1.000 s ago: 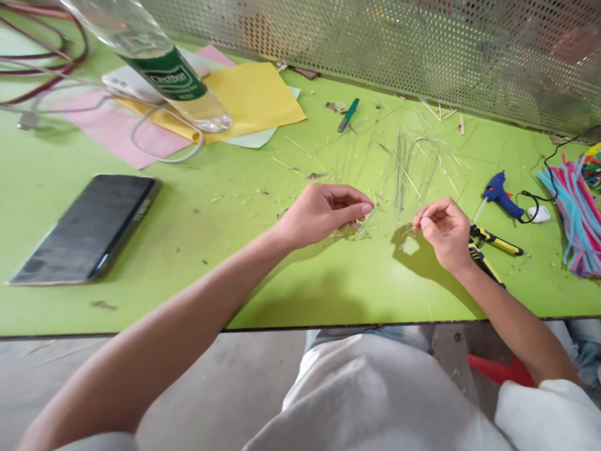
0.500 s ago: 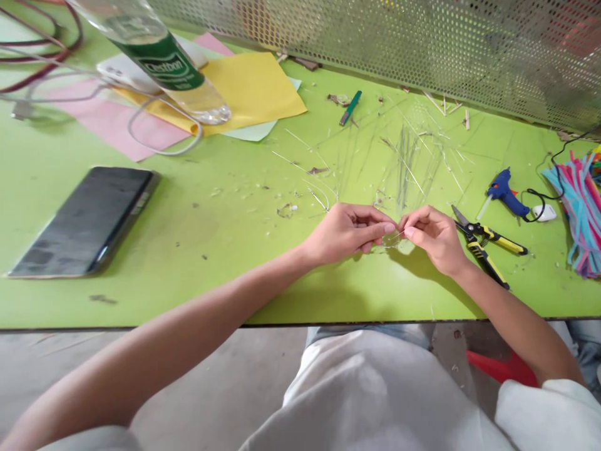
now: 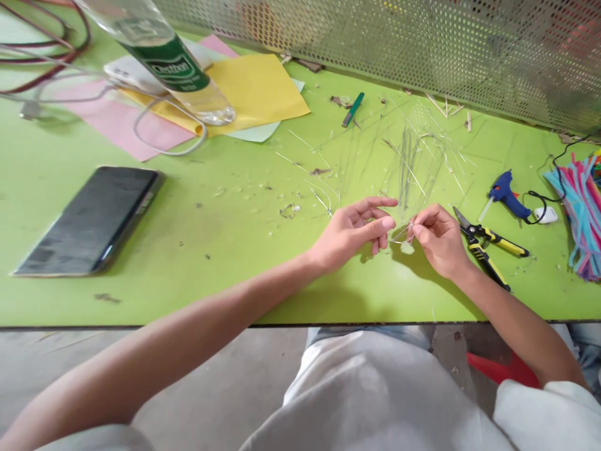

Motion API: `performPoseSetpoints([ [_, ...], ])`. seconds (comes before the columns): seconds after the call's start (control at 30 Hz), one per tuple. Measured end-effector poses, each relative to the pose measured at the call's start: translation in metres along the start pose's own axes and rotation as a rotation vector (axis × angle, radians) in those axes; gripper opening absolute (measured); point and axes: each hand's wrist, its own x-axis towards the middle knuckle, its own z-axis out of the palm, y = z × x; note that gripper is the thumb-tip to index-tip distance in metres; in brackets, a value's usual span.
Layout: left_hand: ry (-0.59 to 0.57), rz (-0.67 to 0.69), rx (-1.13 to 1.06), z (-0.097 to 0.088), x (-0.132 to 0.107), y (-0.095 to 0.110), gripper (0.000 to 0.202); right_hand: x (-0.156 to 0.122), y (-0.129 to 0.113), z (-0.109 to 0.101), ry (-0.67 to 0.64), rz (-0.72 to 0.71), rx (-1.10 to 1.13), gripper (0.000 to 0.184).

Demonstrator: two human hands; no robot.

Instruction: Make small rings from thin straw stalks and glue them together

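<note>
My right hand [image 3: 437, 239] pinches a thin bent wire [image 3: 400, 240] between thumb and fingers, just above the green table. A small pale blob shows by the wire, too blurred to name. My left hand [image 3: 357, 230] is close by on the left, its fingers apart and its thumb near the wire's end; I see nothing held in it. Beyond both hands lie several loose straight wires [image 3: 407, 164]. Just right of my right hand rest yellow-and-black pliers-like cutters [image 3: 483, 241] with their jaws apart.
A blue glue gun [image 3: 506, 193] with a cord lies at right, near a bundle of pipe cleaners [image 3: 578, 216]. A dark phone-like slab [image 3: 89, 219] lies left. A bottle [image 3: 176, 69] stands on coloured paper [image 3: 263, 91]. A perforated metal panel [image 3: 375, 47] borders the back.
My left hand has let go of the wire, its fingers spreading apart. My right hand keeps the wire, now turned so the pale blob shows. The view has shifted slightly.
</note>
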Motion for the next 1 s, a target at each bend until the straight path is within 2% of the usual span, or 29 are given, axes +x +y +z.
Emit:
performPoseSetpoints([
  [0.2, -0.059, -0.131, 0.033, 0.002, 0.000, -0.006, 0.055, 0.000, 0.000, 0.003, 0.115, -0.068, 0.069, 0.037],
  [0.37, 0.020, -0.055, 0.043, 0.010, -0.004, -0.007, 0.047, -0.002, 0.000, 0.005, 0.106, -0.100, 0.044, 0.033],
  [0.5, 0.080, -0.006, 0.056, 0.010, -0.004, -0.005, 0.042, -0.003, 0.000, 0.004, 0.119, -0.056, 0.010, 0.033],
  [0.73, 0.102, 0.045, 0.059, 0.010, -0.006, -0.005, 0.041, -0.002, -0.002, 0.003, 0.127, 0.036, -0.006, 0.037],
  [1.0, 0.114, 0.059, 0.001, 0.012, -0.003, -0.008, 0.046, -0.003, -0.002, 0.007, 0.145, -0.012, 0.093, 0.035],
])
